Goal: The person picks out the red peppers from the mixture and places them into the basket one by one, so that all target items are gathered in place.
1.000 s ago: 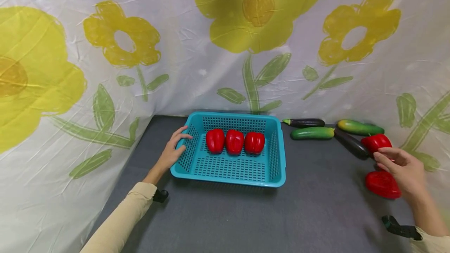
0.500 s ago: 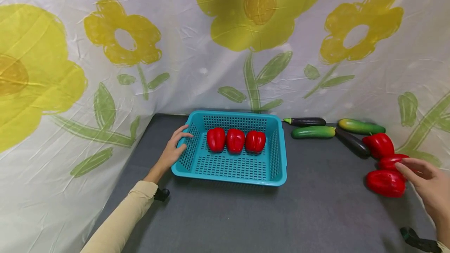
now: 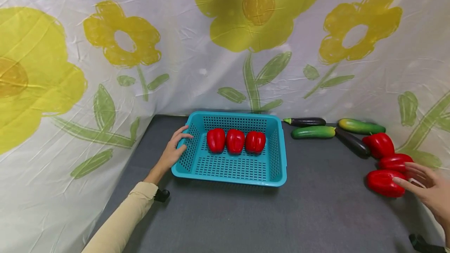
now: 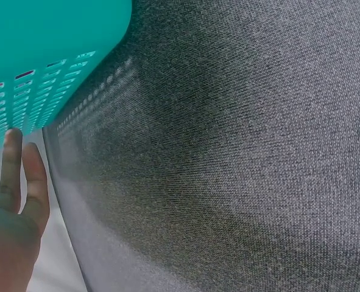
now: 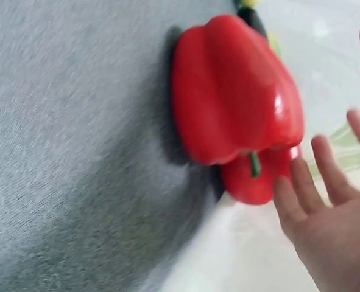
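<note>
A turquoise plastic basket (image 3: 228, 181) holds a row of three red bell peppers (image 3: 235, 142). My left hand (image 3: 173, 149) rests at its left rim, fingers fairly straight; in the left wrist view two fingertips (image 4: 13, 137) meet the slotted side wall. At the far right, my right hand (image 3: 430, 190) is spread beside a red bell pepper (image 3: 385, 183) lying on its side. Its thumb overlaps that pepper in the head view. In the right wrist view the fingers are apart, beside the pepper (image 5: 231, 91) and its green stem. A second bell pepper (image 3: 393, 162) lies just behind it.
Another red bell pepper (image 3: 378, 145) sits farther back. Beyond it lie two dark eggplants, one slanted (image 3: 352, 143) and one along the wall (image 3: 308, 122). A green cucumber (image 3: 313, 132) and a yellow-green one (image 3: 361, 126) lie beside them. A flowered sheet (image 3: 183, 77) borders the grey tabletop (image 3: 225, 221).
My right hand has moved right and toward me, from the rear bell peppers to the front one, uncovering the middle pepper. The left hand and basket have stayed put.
</note>
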Motion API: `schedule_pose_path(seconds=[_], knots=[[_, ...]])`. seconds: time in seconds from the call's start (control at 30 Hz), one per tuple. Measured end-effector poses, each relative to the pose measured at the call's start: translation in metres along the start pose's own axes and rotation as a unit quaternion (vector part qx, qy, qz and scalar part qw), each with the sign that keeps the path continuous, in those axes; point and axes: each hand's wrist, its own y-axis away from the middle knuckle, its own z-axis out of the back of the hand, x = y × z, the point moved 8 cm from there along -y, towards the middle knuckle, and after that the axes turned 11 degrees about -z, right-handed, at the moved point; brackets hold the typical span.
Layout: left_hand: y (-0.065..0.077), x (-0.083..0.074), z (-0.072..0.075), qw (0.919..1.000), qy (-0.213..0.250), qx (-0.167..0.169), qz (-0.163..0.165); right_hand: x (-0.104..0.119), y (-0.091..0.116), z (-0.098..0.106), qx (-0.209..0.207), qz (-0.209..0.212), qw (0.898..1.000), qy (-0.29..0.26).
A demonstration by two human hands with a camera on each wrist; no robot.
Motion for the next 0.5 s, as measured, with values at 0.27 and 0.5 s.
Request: schedule_pose_path(seconds=[0.27, 0.5], knots=[[0.001, 0.000, 0.000, 1.0000, 0.001, -0.002, 0.002, -0.013, -0.004, -0.013, 0.043, 0.006, 0.998, 0.052], [0.000, 0.000, 0.000, 1.0000, 0.003, -0.001, 0.004, -0.013, -0.008, -0.020, 0.045, 0.012, 0.997, 0.059]])
